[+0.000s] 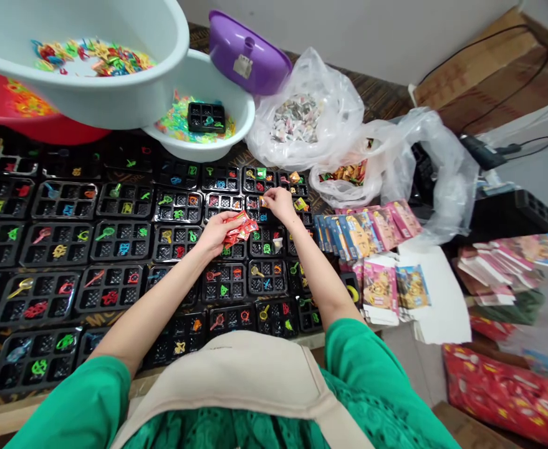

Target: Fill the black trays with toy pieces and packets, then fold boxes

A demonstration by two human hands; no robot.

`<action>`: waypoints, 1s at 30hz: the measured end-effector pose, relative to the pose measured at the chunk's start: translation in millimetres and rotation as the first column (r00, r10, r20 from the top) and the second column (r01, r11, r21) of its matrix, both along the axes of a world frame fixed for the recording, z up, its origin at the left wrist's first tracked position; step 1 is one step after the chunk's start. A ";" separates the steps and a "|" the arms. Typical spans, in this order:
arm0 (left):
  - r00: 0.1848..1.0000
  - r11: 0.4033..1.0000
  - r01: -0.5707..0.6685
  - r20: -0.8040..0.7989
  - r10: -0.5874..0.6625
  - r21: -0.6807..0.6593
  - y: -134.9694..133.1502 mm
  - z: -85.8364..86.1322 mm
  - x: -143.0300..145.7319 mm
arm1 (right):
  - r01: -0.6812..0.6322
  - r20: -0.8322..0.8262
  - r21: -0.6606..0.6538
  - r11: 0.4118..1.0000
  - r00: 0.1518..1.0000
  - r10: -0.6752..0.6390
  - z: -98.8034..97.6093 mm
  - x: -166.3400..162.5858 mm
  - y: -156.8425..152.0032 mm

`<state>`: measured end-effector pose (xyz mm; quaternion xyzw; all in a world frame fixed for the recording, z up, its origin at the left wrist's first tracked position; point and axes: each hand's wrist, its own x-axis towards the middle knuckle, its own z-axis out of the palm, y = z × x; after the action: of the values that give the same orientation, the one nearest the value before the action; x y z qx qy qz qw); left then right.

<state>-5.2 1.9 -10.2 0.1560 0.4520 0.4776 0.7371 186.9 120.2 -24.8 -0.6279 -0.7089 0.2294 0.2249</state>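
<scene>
My left hand is closed round a bunch of small red packets, held over the black compartment trays. My right hand reaches further out and pinches one small packet over a tray in the far rows. Many black trays lie side by side on the table, each with small coloured plastic toys in its compartments.
White basins with coloured plastic pieces and a red basin stand at the back left, a purple lid behind. Clear plastic bags of packets lie back right. Stacks of printed cardboard sleeves lie right of the trays.
</scene>
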 end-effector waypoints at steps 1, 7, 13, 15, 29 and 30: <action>1.000 1.000 -0.004 -0.010 0.004 -0.002 0.1 -0.4 -0.5 | -0.006 -0.003 0.035 0.999 1.000 0.006 2.2 -3.7 -5.8; 1.000 0.999 0.015 -0.021 -0.014 0.051 -0.7 -3.8 3.0 | -0.332 -0.362 -0.107 0.937 0.891 0.275 36.3 -27.5 -59.6; 0.996 0.995 0.063 0.064 -0.068 0.071 -13.4 -2.2 28.5 | -0.175 -0.634 -0.169 0.970 0.772 0.029 32.9 -35.9 -93.1; 0.996 0.998 0.048 0.066 -0.051 0.047 -17.3 -1.9 35.4 | -0.054 -0.656 -0.130 0.990 0.753 -0.045 26.5 -33.6 -99.6; 0.995 0.994 0.095 0.012 -0.094 -0.054 -44.2 8.4 -14.0 | 0.105 -0.196 0.007 0.994 0.975 -0.101 5.0 32.9 -145.9; 0.993 0.991 0.117 0.017 -0.116 -0.063 -50.5 9.8 -17.2 | 0.102 -0.193 -0.008 0.995 0.976 -0.101 4.1 32.6 -157.4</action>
<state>-22.4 -48.6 -0.5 0.1552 0.4521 0.4203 0.7713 219.6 -37.2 -20.7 -0.6379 -0.6510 0.2767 0.3045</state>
